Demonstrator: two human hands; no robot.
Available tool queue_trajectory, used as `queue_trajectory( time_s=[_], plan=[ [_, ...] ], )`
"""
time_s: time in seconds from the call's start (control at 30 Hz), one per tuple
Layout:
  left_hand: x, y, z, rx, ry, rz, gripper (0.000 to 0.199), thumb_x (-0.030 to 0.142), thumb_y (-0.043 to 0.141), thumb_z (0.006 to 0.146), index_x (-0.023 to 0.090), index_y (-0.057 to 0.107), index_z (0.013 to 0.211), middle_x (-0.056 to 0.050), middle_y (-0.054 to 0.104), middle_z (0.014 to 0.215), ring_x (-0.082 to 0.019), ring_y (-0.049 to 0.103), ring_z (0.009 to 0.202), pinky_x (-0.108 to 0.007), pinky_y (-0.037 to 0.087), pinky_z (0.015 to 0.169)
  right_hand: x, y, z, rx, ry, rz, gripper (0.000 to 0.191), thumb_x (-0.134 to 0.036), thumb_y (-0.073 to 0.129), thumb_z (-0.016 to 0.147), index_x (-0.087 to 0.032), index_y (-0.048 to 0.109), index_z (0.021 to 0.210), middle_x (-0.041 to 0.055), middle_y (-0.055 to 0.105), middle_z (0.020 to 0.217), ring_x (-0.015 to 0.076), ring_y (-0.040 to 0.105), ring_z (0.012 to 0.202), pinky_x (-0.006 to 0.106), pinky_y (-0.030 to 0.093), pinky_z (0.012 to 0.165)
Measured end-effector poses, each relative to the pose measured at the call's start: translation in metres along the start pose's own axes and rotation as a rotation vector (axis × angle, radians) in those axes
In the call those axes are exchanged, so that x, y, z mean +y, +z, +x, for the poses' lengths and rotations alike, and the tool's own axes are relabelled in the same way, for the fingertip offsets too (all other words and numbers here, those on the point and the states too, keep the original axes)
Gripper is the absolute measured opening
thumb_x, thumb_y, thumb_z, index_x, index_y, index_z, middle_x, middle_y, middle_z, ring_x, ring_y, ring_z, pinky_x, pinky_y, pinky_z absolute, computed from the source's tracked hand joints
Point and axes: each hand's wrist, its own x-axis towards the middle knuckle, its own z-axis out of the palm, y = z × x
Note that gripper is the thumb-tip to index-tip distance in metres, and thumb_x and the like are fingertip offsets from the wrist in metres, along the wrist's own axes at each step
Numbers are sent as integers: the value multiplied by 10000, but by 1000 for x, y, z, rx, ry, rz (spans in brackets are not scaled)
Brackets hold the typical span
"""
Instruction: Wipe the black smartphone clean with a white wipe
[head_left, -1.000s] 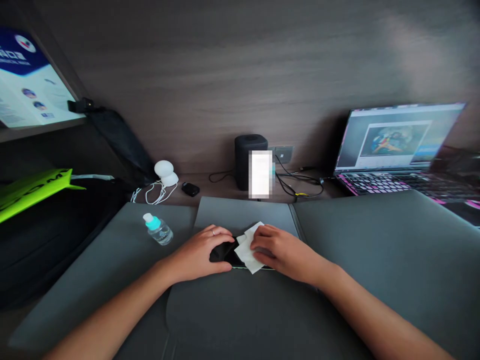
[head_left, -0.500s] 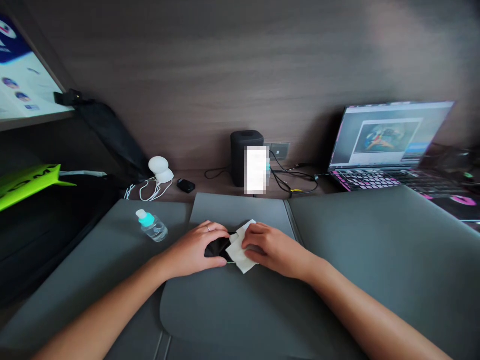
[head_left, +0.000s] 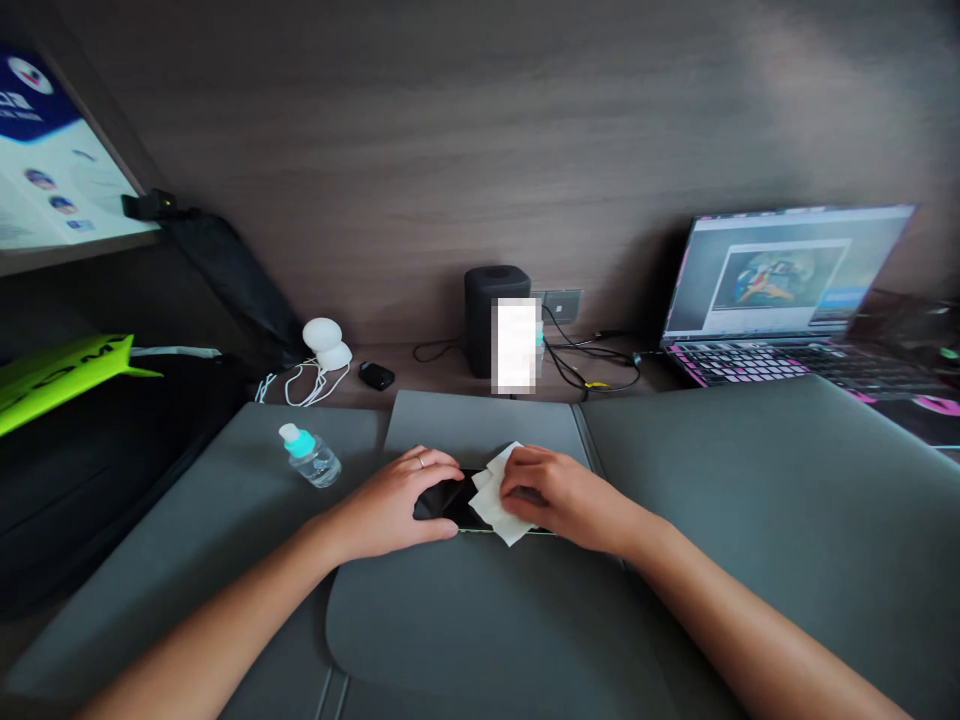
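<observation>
A dark smartphone (head_left: 466, 512) lies flat, screen up and lengthwise across, on the grey leather-like surface (head_left: 480, 620). My left hand (head_left: 401, 500) grips its left end, thumb on the near edge and fingers on the far edge; a ring shows on one finger. Pinched in my right hand (head_left: 551, 495) is a folded white wipe (head_left: 496, 508), pressed on the phone's screen. The wipe and my right hand hide much of the phone's right half. To the left of my left hand, a clear spray bottle (head_left: 315, 462) with a turquoise collar leans at an angle.
Along the back stand a white round-headed device (head_left: 324, 340) with a cord, a small black object (head_left: 376, 376), a black speaker (head_left: 484, 320) and tangled black cables (head_left: 592, 360). An open laptop (head_left: 780, 280) is at the right. A black bag (head_left: 97, 480) lies at far left.
My right hand has slid the wipe a little to the right along the phone, baring more of the screen. My left hand keeps its hold. The whole view has shifted slightly.
</observation>
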Motion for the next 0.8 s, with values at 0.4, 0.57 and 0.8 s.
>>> queue_trajectory(
  time_s=[0.4, 0.57, 0.8],
  plan=[
    [1, 1, 0, -10, 12, 29, 417, 305, 690, 838, 275, 568, 1236, -44, 594, 1295, -274, 531, 1219, -428, 406, 1074, -2, -1, 3, 8, -95, 3, 143, -217, 556, 956, -153, 674, 909, 74, 642, 956, 175, 588, 903, 294, 448, 838],
    [1, 2, -1, -5, -13, 30, 458, 324, 683, 840, 271, 535, 1269, -54, 572, 1323, -289, 499, 1257, -445, 404, 1073, -3, -3, 3, -17, -100, -2, 202, -229, 534, 973, -156, 656, 830, 53, 632, 857, 165, 577, 826, 299, 438, 813],
    [-1, 3, -1, -17, -9, 26, 472, 331, 673, 845, 273, 519, 1288, -56, 573, 1316, -289, 496, 1244, -448, 413, 1058, 0, -3, 3, -45, -123, 27, 237, -266, 530, 983, -151, 654, 817, 58, 640, 847, 168, 584, 823, 314, 442, 820]
  ],
)
